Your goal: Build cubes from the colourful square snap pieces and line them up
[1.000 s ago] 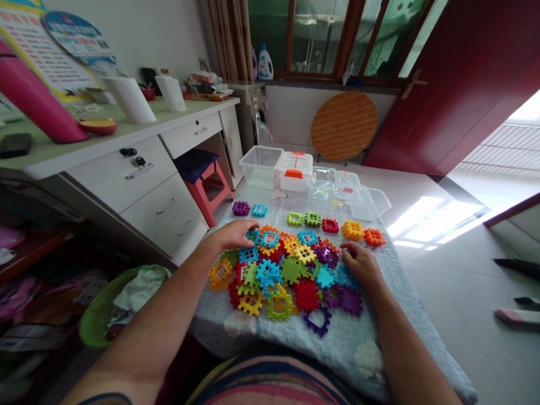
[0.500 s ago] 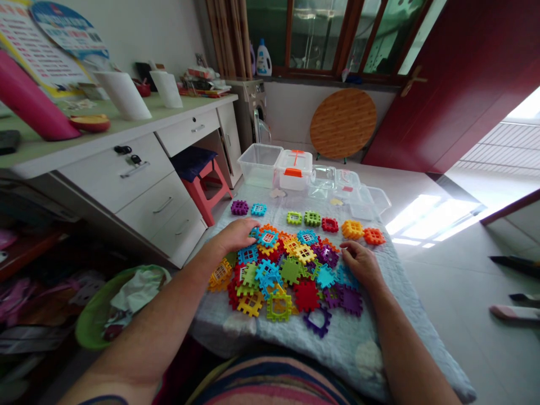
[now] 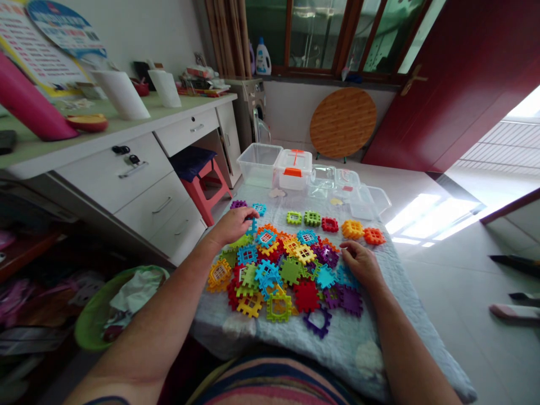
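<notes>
Blue tile pinched between thumb and forefinger of the left hand, fingers narrow and closed on it; tile squarish, no marked long axis, held on edge just above the far-left corner of the pile. Beyond the fingertips, close by, lies the left end of a row of single tiles: purple tile partly hidden behind the knuckles, light-blue tile just right of the fingertips. Left hand is the nearer one to both. Right hand well apart, resting on the right edge of the pile, fingers half curled with tips on the tiles; whether it grips any cannot be told. All sits on a pale blanket
</notes>
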Demonstrator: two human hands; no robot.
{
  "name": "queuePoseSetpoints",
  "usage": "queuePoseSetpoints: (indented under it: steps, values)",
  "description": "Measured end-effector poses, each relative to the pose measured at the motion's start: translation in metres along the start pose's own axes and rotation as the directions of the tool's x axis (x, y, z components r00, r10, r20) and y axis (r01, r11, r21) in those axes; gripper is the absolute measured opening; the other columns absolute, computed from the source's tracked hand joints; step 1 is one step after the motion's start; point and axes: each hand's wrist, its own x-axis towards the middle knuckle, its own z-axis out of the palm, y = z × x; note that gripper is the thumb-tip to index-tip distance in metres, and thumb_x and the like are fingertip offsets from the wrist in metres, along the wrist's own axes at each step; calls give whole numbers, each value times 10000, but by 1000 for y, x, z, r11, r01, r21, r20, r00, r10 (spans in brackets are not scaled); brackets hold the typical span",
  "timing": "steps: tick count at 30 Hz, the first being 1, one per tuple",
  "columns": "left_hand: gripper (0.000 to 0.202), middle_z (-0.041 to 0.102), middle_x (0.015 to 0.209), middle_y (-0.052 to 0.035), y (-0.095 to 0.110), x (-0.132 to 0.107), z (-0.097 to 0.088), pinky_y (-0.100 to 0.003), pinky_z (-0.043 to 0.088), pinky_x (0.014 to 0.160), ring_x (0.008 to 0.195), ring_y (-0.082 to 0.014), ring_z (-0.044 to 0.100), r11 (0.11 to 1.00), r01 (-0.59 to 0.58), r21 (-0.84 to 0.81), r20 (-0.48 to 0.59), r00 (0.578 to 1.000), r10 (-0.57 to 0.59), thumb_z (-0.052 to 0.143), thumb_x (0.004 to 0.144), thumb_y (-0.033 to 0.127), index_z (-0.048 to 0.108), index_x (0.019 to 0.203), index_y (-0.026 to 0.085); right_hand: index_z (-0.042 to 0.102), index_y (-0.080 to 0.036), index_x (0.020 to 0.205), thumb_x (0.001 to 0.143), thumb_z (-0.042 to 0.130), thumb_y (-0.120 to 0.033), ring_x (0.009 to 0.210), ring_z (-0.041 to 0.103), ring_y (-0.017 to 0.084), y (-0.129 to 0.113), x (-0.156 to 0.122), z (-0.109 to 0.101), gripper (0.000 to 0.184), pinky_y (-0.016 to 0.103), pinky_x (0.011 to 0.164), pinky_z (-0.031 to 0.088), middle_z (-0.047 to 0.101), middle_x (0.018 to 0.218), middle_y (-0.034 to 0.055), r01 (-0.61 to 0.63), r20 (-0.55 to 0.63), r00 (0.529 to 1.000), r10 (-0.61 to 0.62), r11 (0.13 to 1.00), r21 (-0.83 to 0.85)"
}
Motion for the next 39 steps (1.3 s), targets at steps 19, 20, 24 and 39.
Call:
queuePoseSetpoints:
  steps: [19,20,24,39]
  values:
    - [663,528,1413,-92,16,9,18,-332,333,1118,1314,-237,462,970,-235,63,355,914,198,529,704,118,480,1363,163,696,-168,898,788,494,-400,552,521,155,-1,-1,0,326,283,586,399,580,595,-4,4,-19,1000,-4,1000,-5]
    - [708,504,1436,-100,16,7,16,-343,322,1127,1333,-254,440,967,-240,87,366,910,193,560,693,135,450,1392,159,696,-168,898,788,494,-400,552,521,154,-1,-1,0,327,283,588,398,579,595,-4,6,-18,1000,-6,1000,-7]
    - [750,492,1432,-152,16,7,14,-392,315,1124,1335,-314,420,947,-260,186,401,900,169,665,689,220,440,1397,120,694,-166,897,784,493,-396,545,509,152,0,-1,1,326,284,588,395,559,583,-10,15,-19,1000,-15,1000,-7]
    - [566,604,1277,-94,27,13,15,-353,381,1043,1192,-254,540,910,-365,197,424,868,257,621,674,101,561,1229,189,695,-166,896,768,494,-386,523,473,146,-2,-1,0,325,284,578,376,535,566,-17,14,-19,1000,-13,1000,1]
